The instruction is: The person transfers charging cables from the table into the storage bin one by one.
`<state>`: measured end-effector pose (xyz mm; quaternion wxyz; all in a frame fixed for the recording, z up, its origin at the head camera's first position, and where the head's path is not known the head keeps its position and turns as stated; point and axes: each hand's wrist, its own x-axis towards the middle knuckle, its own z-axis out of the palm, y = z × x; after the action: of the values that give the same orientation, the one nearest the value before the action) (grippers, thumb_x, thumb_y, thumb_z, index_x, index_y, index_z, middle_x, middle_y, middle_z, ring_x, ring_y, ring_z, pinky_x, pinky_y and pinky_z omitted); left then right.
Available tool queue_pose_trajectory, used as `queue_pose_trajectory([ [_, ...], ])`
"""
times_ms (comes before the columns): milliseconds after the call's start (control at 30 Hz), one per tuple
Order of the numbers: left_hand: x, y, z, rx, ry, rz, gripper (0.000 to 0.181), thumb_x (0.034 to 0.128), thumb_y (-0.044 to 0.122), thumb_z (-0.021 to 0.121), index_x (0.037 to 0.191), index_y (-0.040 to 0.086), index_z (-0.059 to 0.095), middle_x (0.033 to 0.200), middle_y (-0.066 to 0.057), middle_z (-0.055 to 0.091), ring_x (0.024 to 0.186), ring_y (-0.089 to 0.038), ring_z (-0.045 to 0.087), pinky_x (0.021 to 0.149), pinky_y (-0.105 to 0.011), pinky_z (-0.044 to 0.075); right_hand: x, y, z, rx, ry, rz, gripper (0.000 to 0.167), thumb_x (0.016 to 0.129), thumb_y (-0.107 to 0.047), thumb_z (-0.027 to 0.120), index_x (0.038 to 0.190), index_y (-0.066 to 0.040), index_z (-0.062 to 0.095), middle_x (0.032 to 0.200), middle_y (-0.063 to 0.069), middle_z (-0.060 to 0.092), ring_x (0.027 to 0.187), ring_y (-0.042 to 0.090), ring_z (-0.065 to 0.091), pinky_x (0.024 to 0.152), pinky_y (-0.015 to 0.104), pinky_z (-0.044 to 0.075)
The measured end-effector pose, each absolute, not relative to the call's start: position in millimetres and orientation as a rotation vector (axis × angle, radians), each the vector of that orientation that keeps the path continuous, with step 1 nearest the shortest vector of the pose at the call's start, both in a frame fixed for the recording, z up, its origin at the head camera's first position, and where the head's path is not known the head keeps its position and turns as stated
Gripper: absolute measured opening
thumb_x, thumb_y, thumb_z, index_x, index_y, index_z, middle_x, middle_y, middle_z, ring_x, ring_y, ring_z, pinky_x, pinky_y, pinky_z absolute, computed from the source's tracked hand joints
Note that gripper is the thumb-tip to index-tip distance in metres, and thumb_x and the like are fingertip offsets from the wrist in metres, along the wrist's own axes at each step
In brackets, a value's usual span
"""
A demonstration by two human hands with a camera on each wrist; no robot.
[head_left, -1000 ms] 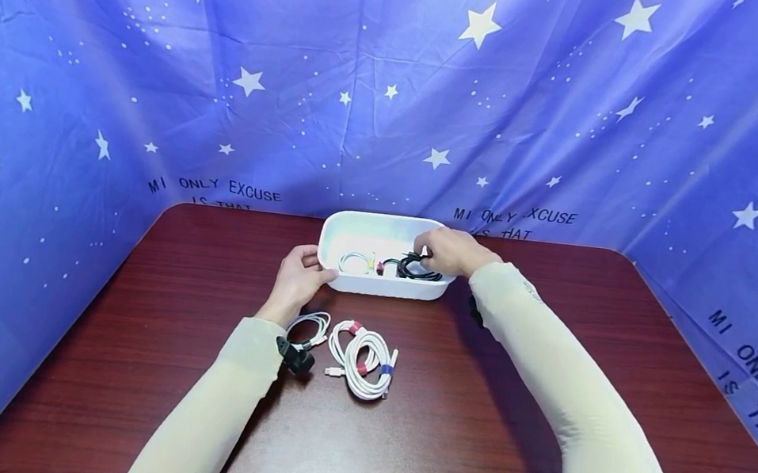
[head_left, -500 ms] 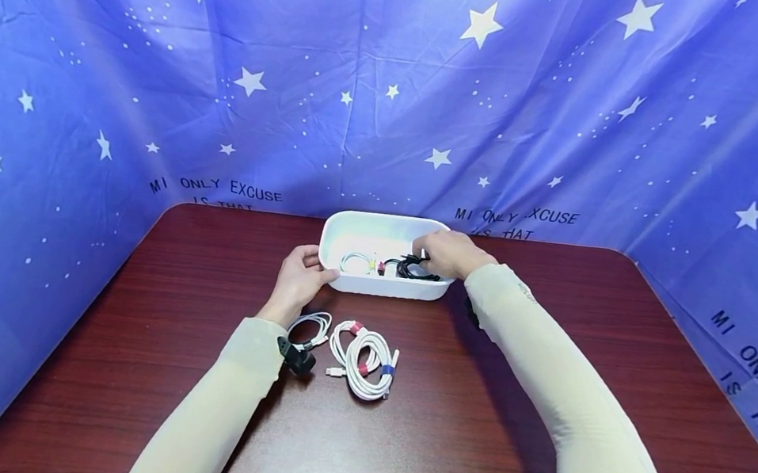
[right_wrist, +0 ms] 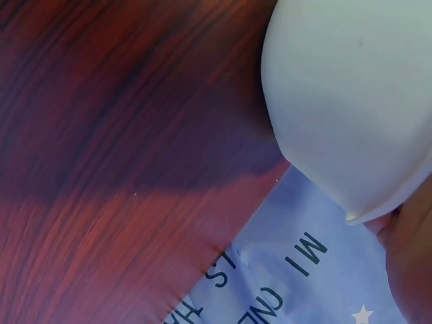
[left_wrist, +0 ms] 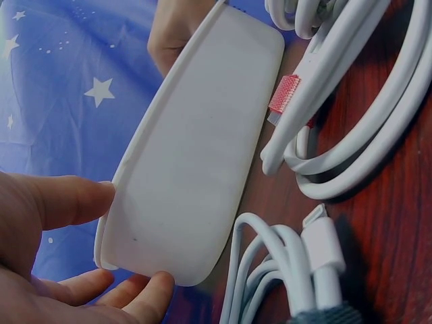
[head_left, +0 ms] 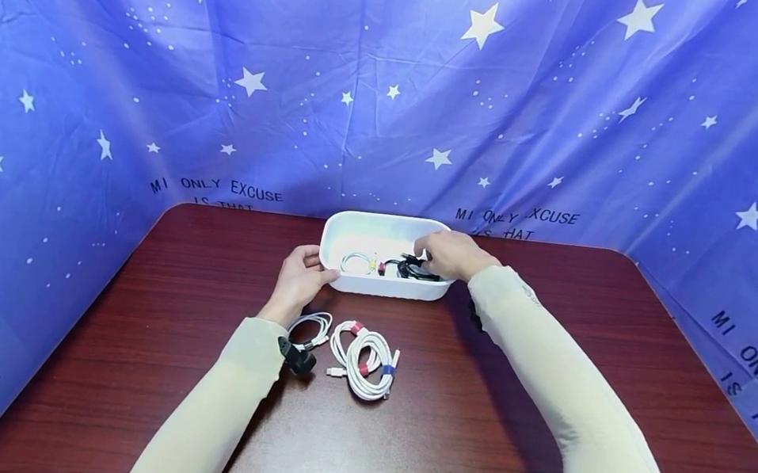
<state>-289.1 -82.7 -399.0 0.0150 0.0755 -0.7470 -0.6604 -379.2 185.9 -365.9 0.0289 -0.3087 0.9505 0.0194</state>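
A white plastic bin [head_left: 387,287] stands near the back of the table. My left hand [head_left: 296,282] holds its left front corner, thumb on the rim and fingers against the outer side, as the left wrist view shows. My right hand [head_left: 452,254] reaches over the right rim with its fingers curled down at a coiled black cable [head_left: 410,271]; the fingertips are partly hidden. Left of it in the bin lies a thin pale cable [head_left: 347,259] with a yellow tie. In the right wrist view only the bin's outer wall [right_wrist: 351,81] and part of the hand [right_wrist: 412,256] show.
In front of the bin lie coiled white cables [head_left: 366,391] with red and blue ties. A thinner white cable [head_left: 316,328] with a dark tie lies by the left wrist. Behind the dark red table [head_left: 467,440] hangs a blue star-patterned curtain [head_left: 334,143].
My right hand shifts only slightly inside the bin, and the black cable's loops change shape a little under it. My left hand and the bin stay in place.
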Motion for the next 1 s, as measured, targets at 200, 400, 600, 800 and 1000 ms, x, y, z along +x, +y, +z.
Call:
queue_pose_trajectory([
  [200, -289.3, -82.6, -399.1, 0.220, -2.313, -2.042, 0.057, 0.0795, -0.005, 0.070, 0.131, -0.006, 0.046, 0.124, -0.025, 0.057, 0.108, -0.027, 0.057, 0.090, -0.036, 0.048, -377.4, 191.8, -363.4, -0.970, 2.958, -0.001, 0.022, 0.082, -0.017, 0.068, 0.104, -0.016, 0.067, 0.083, -0.006, 0.064, 0.077, 0.016, 0.059, 0.070, 0.039, 0.049],
  [400, -288.6, -82.3, -399.4, 0.227, -2.317, -2.038, 0.056, 0.0794, -0.005, 0.070, 0.130, -0.005, 0.047, 0.123, -0.023, 0.058, 0.106, -0.026, 0.058, 0.090, -0.036, 0.048, -371.7, 198.2, -359.3, -0.968, 2.959, -0.116, 0.024, 0.084, -0.019, 0.069, 0.108, -0.014, 0.067, 0.086, -0.004, 0.066, 0.082, 0.017, 0.060, 0.074, 0.042, 0.049],
  [600, -289.6, -81.8, -398.7, 0.224, -2.321, -2.039, 0.056, 0.0798, -0.005, 0.070, 0.131, -0.005, 0.046, 0.124, -0.023, 0.057, 0.107, -0.027, 0.057, 0.090, -0.036, 0.049, -362.7, 202.5, -354.4, -0.986, 2.970, -0.187, 0.025, 0.086, -0.020, 0.069, 0.109, -0.013, 0.067, 0.089, -0.003, 0.066, 0.084, 0.019, 0.060, 0.077, 0.042, 0.049],
  [800, -289.8, -82.1, -399.3, 0.222, -2.328, -2.026, 0.056, 0.0805, -0.004, 0.070, 0.132, -0.004, 0.046, 0.125, -0.023, 0.057, 0.109, -0.027, 0.057, 0.091, -0.037, 0.049, -354.0, 204.3, -351.4, -0.996, 2.990, -0.263, 0.028, 0.086, -0.022, 0.069, 0.113, -0.013, 0.067, 0.098, -0.001, 0.068, 0.087, 0.019, 0.062, 0.078, 0.042, 0.049],
  [1000, -289.1, -81.3, -400.4, 0.203, -2.312, -2.034, 0.056, 0.0795, -0.006, 0.070, 0.130, -0.006, 0.047, 0.123, -0.024, 0.058, 0.106, -0.027, 0.058, 0.090, -0.036, 0.049, -345.3, 209.3, -350.1, -1.010, 3.001, -0.336, 0.029, 0.087, -0.024, 0.070, 0.113, -0.013, 0.067, 0.105, 0.001, 0.068, 0.087, 0.021, 0.064, 0.076, 0.040, 0.049],
])
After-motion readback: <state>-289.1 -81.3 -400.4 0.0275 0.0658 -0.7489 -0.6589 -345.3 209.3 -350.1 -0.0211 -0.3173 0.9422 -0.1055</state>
